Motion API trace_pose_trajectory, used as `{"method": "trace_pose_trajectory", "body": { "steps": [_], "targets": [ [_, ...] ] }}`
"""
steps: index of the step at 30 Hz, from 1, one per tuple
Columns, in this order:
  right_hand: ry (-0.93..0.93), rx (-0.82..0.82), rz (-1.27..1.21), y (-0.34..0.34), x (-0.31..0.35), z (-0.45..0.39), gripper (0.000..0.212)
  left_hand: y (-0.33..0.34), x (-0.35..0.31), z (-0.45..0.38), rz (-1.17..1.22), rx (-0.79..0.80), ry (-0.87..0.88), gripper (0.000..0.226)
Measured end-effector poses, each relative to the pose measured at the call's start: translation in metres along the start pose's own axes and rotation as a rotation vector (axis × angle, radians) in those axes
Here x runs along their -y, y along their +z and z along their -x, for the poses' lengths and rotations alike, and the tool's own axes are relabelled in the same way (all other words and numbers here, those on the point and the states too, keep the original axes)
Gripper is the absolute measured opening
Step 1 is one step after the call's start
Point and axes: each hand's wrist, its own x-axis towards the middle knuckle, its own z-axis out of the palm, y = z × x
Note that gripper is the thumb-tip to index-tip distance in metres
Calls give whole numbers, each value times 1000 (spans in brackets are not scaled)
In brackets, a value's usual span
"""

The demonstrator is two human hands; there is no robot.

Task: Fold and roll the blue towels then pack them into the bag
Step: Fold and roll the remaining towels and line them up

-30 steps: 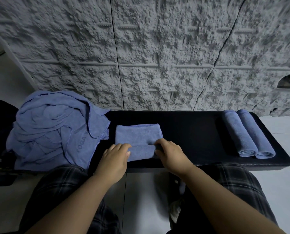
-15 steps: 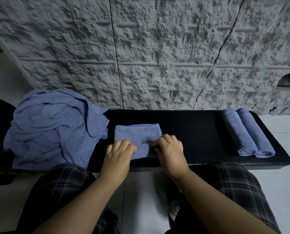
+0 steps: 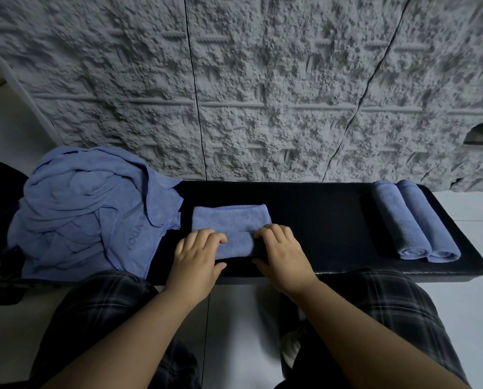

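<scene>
1. folded blue towel [image 3: 230, 220]: lies flat on the black counter [image 3: 319, 220], centre-left, w/ its near edge turned up into a short roll [image 3: 238, 245]; far part not yet rolled.
2. left hand [image 3: 198, 255]: fingers curled over the roll's left end, thumb at the near side; grips the roll.
3. right hand [image 3: 283, 252]: fingers curled over the roll's right end, thumb low at the near side; grips the roll likewise.
4. step in hand (judged): rolling, early; fold looks done, most of the towel's length is yet to be wound.
5. next move (judged): push the roll away from the body w/ both hands level, keeping even pressure so the ends stay flush and the roll tight.
6. finished rolls [image 3: 414, 223]: two, touching side by side at the counter's right end, well apart from the hands.
7. loose towel pile [image 3: 88, 211]: heaped at the counter's left end, just beside the folded towel; more to do.
8. bag: cannot tell which item it is; packing not begun.
9. backdrop: rough grey wall [image 3: 262, 80]; plaid-clad knees [image 3: 99, 310] below.
</scene>
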Motion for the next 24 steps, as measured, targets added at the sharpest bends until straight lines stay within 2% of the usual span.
{"method": "trace_pose_trajectory", "body": {
  "steps": [6, 13, 20, 24],
  "targets": [
    [26, 39, -8, -1, -4, -6, 33, 0, 8, -5, 82, 72, -53, 48],
    [70, 149, -132, -12, -6, -7, 31, -12, 14, -11, 110, 140, -8, 44],
    [314, 385, -363, -28, -3, -7, 26, -22, 19, -6, 296, 351, -32, 34],
    [399, 425, -466, -31, -1, -4, 29, -20, 13, -2, 276, 314, -17, 30]
  ]
}}
